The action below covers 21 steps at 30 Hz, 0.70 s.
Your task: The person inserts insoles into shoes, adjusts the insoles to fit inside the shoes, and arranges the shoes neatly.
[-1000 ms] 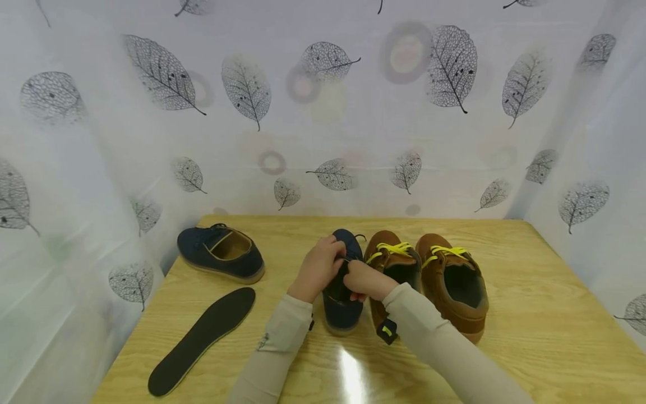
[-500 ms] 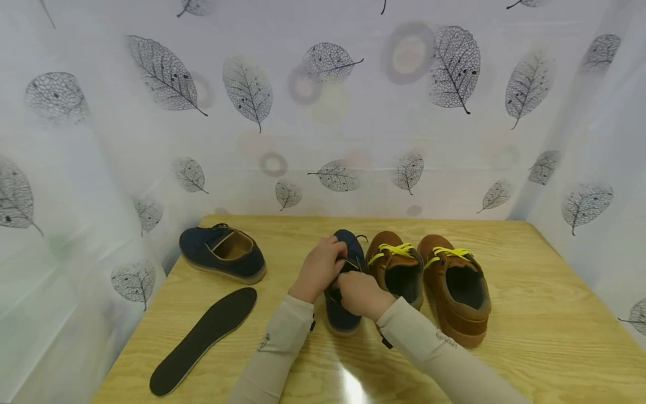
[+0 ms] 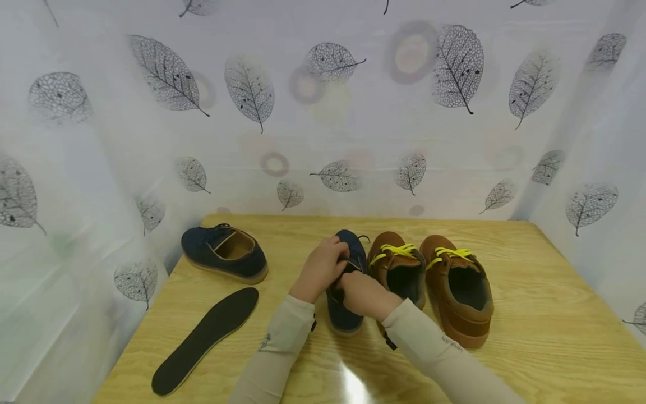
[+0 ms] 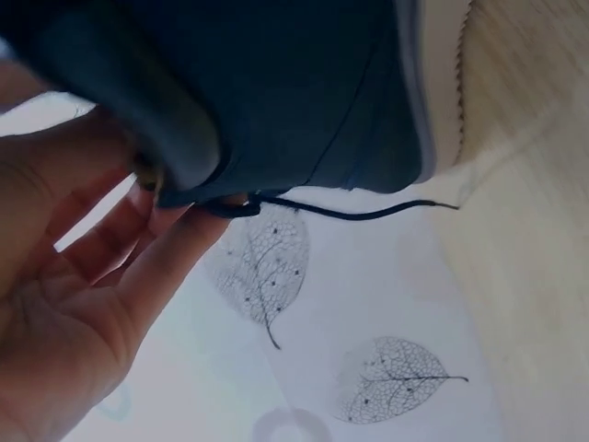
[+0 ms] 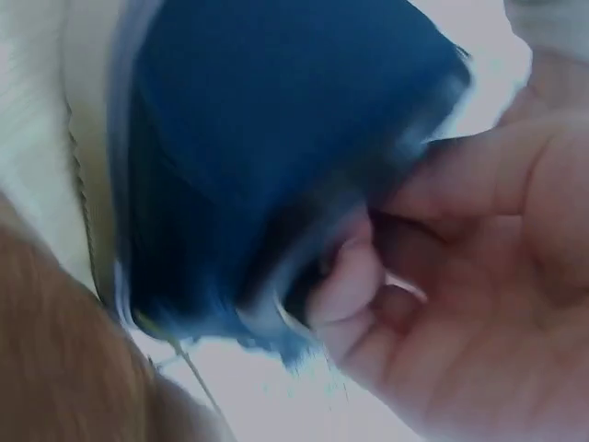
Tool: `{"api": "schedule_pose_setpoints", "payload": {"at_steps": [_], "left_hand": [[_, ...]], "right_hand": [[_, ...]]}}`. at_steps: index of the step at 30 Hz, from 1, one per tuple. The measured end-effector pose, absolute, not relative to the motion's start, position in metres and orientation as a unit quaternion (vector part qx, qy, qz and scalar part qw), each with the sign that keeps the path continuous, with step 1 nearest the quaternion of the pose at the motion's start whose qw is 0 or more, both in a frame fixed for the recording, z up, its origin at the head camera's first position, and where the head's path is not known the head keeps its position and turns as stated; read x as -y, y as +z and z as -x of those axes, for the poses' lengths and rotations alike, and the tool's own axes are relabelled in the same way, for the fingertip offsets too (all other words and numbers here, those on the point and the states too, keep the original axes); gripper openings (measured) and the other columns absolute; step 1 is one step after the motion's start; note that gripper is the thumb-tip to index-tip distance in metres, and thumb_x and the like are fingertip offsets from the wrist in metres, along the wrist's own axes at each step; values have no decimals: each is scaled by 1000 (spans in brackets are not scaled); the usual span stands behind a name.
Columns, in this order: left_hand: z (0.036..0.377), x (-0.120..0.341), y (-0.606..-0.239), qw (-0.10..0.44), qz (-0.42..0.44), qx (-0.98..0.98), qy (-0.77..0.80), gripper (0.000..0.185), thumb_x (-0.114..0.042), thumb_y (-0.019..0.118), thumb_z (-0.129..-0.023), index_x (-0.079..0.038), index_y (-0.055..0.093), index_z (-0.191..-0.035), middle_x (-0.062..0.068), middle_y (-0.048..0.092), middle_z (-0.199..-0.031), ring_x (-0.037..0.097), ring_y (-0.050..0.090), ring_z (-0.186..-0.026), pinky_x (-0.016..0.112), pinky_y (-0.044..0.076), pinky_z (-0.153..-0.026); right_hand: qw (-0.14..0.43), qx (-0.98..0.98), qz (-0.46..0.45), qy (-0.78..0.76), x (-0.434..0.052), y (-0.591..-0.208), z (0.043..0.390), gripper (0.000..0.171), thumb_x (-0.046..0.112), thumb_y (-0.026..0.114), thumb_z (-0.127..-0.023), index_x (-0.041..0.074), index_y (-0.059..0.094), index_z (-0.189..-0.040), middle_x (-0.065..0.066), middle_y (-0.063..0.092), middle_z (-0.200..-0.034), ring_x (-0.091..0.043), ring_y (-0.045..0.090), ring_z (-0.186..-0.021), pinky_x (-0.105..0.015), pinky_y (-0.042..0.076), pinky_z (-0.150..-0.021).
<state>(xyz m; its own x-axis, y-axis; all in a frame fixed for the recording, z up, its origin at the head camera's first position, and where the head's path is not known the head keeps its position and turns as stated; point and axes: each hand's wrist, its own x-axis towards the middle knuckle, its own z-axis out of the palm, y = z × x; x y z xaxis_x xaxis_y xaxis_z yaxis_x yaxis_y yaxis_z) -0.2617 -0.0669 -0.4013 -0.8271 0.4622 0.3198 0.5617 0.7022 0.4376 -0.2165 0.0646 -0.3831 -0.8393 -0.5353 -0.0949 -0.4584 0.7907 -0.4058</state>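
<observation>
A navy lace-up shoe (image 3: pixel 345 320) stands near the middle of the table, heel towards me. My left hand (image 3: pixel 320 266) grips it at the tongue and laces, thumb and fingers on either side in the left wrist view, where a dark lace end (image 4: pixel 359 215) hangs free. My right hand (image 3: pixel 365 294) is at the shoe's opening. In the right wrist view its curled fingers (image 5: pixel 345 285) reach in at the collar of the navy upper (image 5: pixel 276 110); the fingertips are partly hidden inside, and I cannot tell whether they pinch anything there.
Two brown shoes with yellow laces, a nearer one (image 3: pixel 383 244) and a farther one (image 3: pixel 466 328), stand to the right. Another navy shoe (image 3: pixel 224 255) sits at the back left, with a black insole (image 3: pixel 207 336) before it on the wooden table (image 3: pixel 545 314). A leaf-patterned curtain (image 3: pixel 353 129) hangs behind.
My right hand has moved left and into the shoe's opening from near its tongue, its fingers now mostly hidden. The left hand keeps its place. The whole head view shifts slightly.
</observation>
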Motion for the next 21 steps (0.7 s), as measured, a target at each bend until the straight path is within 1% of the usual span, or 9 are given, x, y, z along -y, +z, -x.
{"api": "schedule_pose_setpoints", "payload": {"at_steps": [2, 4, 5, 6, 7, 10, 13, 18, 21], "left_hand": [[261, 70, -398, 77, 280, 918, -270, 11, -4, 71, -86, -7, 61, -87, 5, 52, -87, 20, 50, -80, 33, 46, -70], [260, 74, -393, 60, 271, 922, -271, 14, -6, 72, -85, -4, 61, -93, 7, 54, -91, 22, 52, -83, 34, 47, -73], [259, 76, -390, 51, 263, 925, -270, 17, -6, 72, -85, -2, 61, -97, 9, 55, -93, 23, 53, -84, 35, 47, -74], [257, 78, -387, 40, 250, 930, -267, 20, -7, 73, -85, -1, 60, -100, 11, 55, -95, 24, 54, -86, 36, 47, -75], [256, 80, -385, 26, 234, 936, -263, 23, -8, 73, -85, 0, 59, -102, 12, 56, -97, 25, 55, -87, 37, 48, -76], [254, 82, -383, -24, 193, 949, -249, 34, -10, 72, -86, 5, 56, -112, 17, 60, -104, 30, 60, -94, 40, 50, -80], [254, 80, -388, -57, 188, 951, -237, 38, -9, 70, -87, 10, 54, -117, 22, 63, -107, 36, 62, -99, 43, 51, -83], [255, 77, -394, -66, 205, 949, -228, 35, -3, 64, -90, 13, 52, -118, 27, 62, -106, 40, 63, -98, 46, 51, -82], [254, 76, -391, -70, 205, 949, -227, 38, -2, 62, -91, 14, 49, -123, 29, 61, -110, 41, 61, -102, 46, 51, -84]], "right_hand": [[68, -936, 247, -242, -77, -378, 219, 19, -8, 53, -88, 2, 65, -76, -5, 57, -67, -15, 52, -58, -25, 41, -53], [22, -937, 223, -269, -89, -371, 223, 16, -5, 55, -90, -2, 70, -89, -11, 66, -80, -20, 61, -69, -29, 50, -61], [10, -939, 203, -276, -94, -366, 224, 15, -4, 56, -90, -4, 70, -95, -14, 67, -88, -22, 63, -74, -33, 52, -65], [1, -943, 188, -276, -98, -362, 226, 14, -3, 58, -90, -4, 70, -98, -14, 68, -92, -23, 64, -78, -34, 53, -68], [1, -945, 178, -274, -101, -359, 228, 13, -2, 59, -90, -4, 69, -97, -13, 67, -89, -22, 63, -75, -35, 52, -67], [32, -952, 163, -258, -103, -359, 233, 11, 1, 62, -90, -5, 68, -97, -9, 63, -74, -18, 58, -64, -33, 49, -62], [59, -954, 158, -248, -98, -366, 235, 15, 2, 65, -88, -7, 67, -100, -7, 58, -67, -16, 56, -60, -32, 48, -60], [46, -958, 144, -245, -92, -376, 235, 25, 0, 70, -84, -9, 64, -107, -10, 63, -79, -22, 62, -70, -35, 52, -64], [37, -958, 141, -247, -92, -377, 235, 29, 0, 71, -83, -9, 63, -110, -9, 62, -78, -22, 62, -70, -36, 52, -66]]}}
